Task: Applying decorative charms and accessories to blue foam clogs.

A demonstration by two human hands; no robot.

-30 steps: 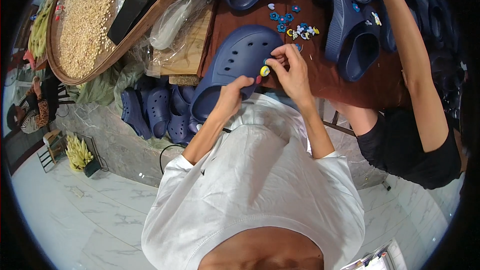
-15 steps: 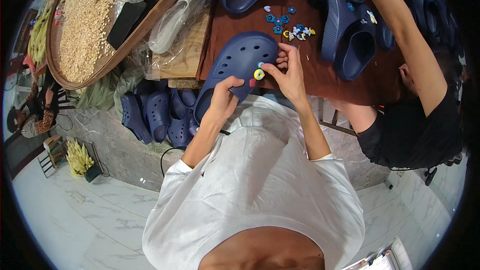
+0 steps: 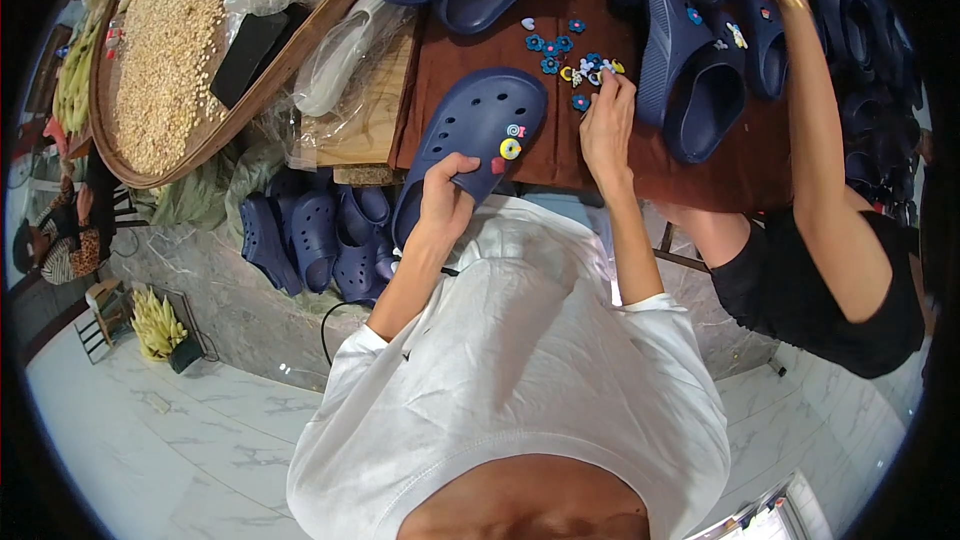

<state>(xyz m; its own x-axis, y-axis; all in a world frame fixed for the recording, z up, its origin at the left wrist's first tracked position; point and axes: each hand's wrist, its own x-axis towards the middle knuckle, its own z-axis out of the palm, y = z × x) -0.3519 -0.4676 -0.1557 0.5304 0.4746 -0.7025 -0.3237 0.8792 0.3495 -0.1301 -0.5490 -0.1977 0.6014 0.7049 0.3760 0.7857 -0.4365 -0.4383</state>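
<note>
A navy clog (image 3: 455,130) with round holes is tilted in front of me, toe pointing away. My left hand (image 3: 445,202) grips its near side, thumb on top. Along the clog's right side sit a lollipop-shaped charm (image 3: 515,131), a yellow ring charm (image 3: 510,149) and a small red charm (image 3: 498,166). My right hand (image 3: 608,135) is at a small heap of shoe charms (image 3: 585,70) on the brown cloth, fingertips drawn together; whether a charm is between them is hidden. Blue flower charms (image 3: 550,47) lie left of the heap.
More navy clogs (image 3: 707,110) stand at the right and far side of the brown-covered table (image 3: 480,45). A co-worker's arm (image 3: 820,140) reaches across at right. At left are a round tray of pale grains (image 3: 165,70), plastic wrap (image 3: 345,60) and hanging clogs (image 3: 315,230).
My right hand has left the lollipop charm on the clog and moved right to the charm heap. My left hand still holds the clog. The co-worker's arm has shifted.
</note>
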